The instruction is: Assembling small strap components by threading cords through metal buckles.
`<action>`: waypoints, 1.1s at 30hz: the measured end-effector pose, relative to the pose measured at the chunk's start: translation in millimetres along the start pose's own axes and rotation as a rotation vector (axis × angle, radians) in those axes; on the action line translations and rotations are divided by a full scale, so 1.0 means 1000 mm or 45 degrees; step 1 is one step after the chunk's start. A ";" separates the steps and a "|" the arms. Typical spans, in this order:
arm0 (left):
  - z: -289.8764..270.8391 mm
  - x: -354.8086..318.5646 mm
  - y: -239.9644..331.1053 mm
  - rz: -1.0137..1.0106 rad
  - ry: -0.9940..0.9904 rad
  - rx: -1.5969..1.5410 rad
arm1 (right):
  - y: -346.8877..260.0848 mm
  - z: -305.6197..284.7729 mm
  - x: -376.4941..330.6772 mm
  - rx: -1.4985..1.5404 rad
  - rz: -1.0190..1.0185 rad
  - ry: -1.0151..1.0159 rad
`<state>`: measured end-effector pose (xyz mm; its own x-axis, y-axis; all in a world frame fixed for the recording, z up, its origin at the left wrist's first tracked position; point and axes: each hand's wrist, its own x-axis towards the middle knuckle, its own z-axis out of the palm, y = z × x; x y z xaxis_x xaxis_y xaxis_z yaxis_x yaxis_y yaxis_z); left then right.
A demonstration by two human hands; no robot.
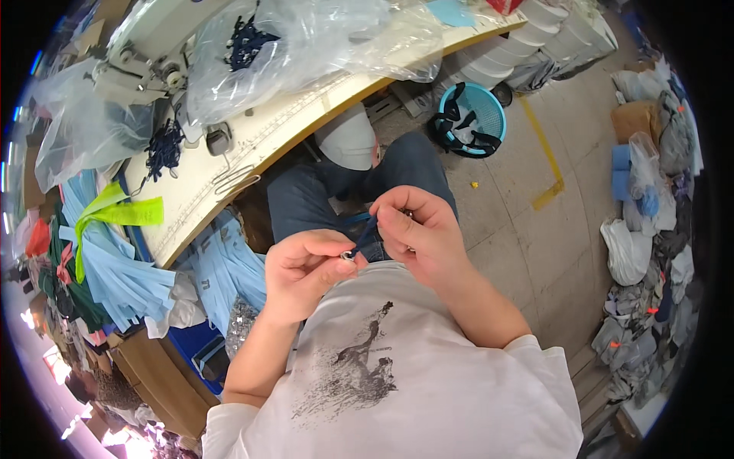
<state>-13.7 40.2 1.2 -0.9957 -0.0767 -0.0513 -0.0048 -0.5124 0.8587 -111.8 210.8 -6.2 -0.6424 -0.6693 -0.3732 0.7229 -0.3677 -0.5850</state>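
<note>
A person in a white shirt (451,375) sits at a pale worktable (252,145), which extends across the far left of the scene. Clear plastic bags (321,46) cover much of its far side. A white sewing machine (145,38) stands at the far left, beside these bags. Light blue fabric strips (126,268) hang in a bunch at the table's left end.

The left hand (306,271) and the right hand (424,233) are raised over the lap, just apart from each other. The left is closed in a pinch, thumb and forefinger gripping a small metal piece; the right is closed at the fingertips on a dark blue strip.

A blue basket (497,118) stands on the floor, far right of the knees. A lime-green strip (138,212) lies over the light blue ones. A bundle of dark cords (164,149) rests near the machine.

The dark blue strip (368,234) lies between the hands. Smallest is the silvery metal piece (347,255), at the left fingertips; its exact form is too small to tell.
</note>
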 end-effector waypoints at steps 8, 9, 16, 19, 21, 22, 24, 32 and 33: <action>0.006 0.003 0.016 0.074 0.168 0.251 | -0.003 0.024 0.007 -0.375 -0.168 -0.005; 0.002 0.002 0.017 0.091 0.186 0.249 | -0.003 0.028 0.008 -0.387 -0.158 -0.024; -0.026 -0.006 0.019 0.262 0.195 0.387 | 0.005 0.047 0.022 -0.486 -0.180 -0.012; -0.034 -0.012 0.022 0.336 0.214 0.415 | 0.011 0.057 0.036 -0.469 -0.147 -0.060; -0.042 -0.017 0.023 0.344 0.327 0.299 | 0.013 0.070 0.047 -0.428 -0.082 -0.100; -0.046 -0.018 0.027 0.364 0.344 0.296 | 0.014 0.077 0.052 -0.444 -0.076 -0.120; -0.054 -0.021 0.038 0.261 0.459 0.171 | 0.012 0.096 0.064 -0.703 -0.198 -0.044; -0.137 -0.029 0.072 0.358 0.979 0.583 | -0.061 0.147 0.151 -0.649 -0.567 0.008; -0.166 -0.026 0.076 0.500 1.070 1.000 | -0.060 0.147 0.144 -0.516 -0.501 -0.020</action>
<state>27.3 -139.2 -16.7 -0.5732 -0.7901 0.2171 -0.0613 0.3056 0.9502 -210.2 41.8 80.4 -0.8375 -0.5429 -0.0620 0.2724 -0.3165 -0.9087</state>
